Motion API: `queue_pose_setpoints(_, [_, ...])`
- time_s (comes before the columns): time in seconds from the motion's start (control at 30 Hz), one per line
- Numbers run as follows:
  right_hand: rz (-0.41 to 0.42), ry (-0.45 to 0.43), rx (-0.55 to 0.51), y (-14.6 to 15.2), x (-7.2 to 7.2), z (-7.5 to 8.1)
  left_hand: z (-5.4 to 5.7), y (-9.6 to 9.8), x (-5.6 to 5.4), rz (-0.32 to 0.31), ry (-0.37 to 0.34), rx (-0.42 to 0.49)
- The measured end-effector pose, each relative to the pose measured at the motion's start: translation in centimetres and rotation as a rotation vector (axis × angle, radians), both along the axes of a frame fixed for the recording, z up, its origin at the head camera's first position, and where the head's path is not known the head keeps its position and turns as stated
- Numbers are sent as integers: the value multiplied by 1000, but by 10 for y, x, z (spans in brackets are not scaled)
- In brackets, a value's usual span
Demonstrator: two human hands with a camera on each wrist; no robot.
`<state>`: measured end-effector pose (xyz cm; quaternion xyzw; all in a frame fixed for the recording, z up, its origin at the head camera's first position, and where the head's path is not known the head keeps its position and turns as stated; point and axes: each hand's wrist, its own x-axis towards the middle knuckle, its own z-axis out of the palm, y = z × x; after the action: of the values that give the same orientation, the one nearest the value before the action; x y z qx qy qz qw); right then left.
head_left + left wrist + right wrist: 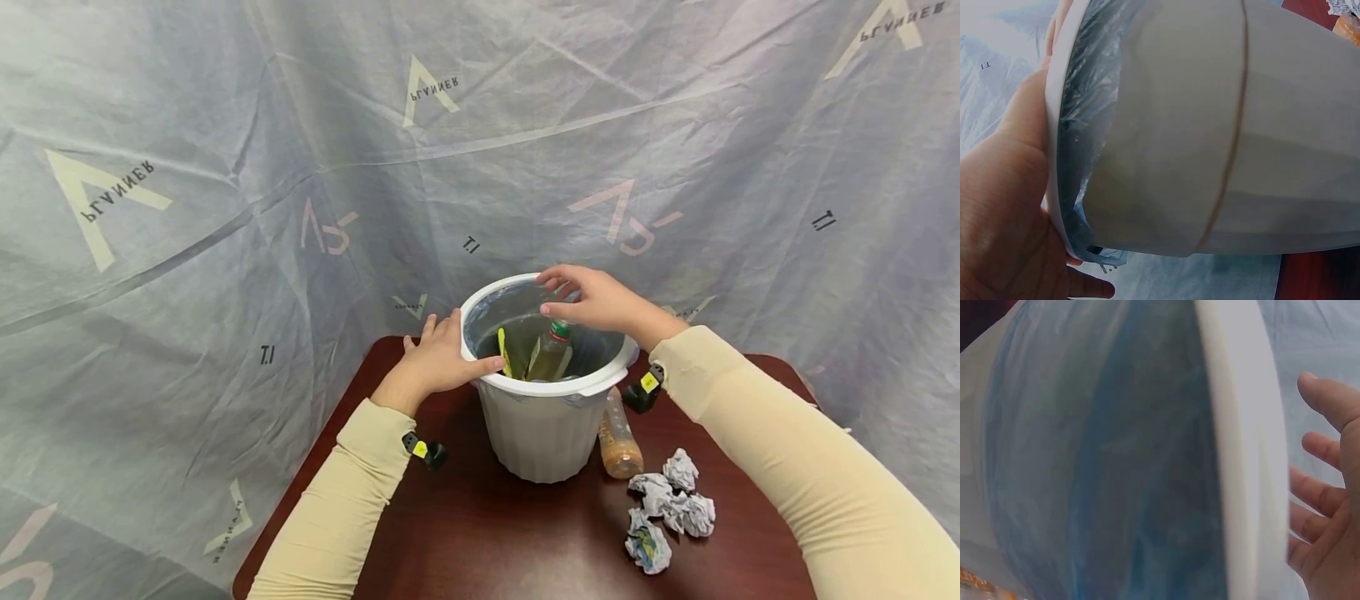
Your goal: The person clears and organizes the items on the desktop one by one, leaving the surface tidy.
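A light grey bin with a white rim stands on the dark wood table, lined with a bluish translucent bag. Against the rim's left side rests my left hand, fingers spread and thumb lying across the near edge. My right hand hovers over the bin's far right part, fingers loosely bent and holding nothing; the right wrist view shows the fingers apart beyond the rim. Inside the bin, a bottle with a green cap leans below the right hand, beside a yellow item whose kind I cannot tell.
Right of the bin, a clear bottle with an orange-tinted bottom lies on the table. Several crumpled paper balls are grouped near it. A grey printed sheet hangs behind the table.
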<state>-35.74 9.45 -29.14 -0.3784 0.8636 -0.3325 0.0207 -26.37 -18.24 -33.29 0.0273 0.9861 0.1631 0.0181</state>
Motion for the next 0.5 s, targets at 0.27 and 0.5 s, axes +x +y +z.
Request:
queue_pose_setpoints(0.27, [-93, 26, -103, 22, 1, 8, 0, 1, 1, -1, 18, -6])
queue_pose_setpoints(0.5, [-231, 33, -196, 58, -4, 7, -2, -1, -1, -6, 19, -12])
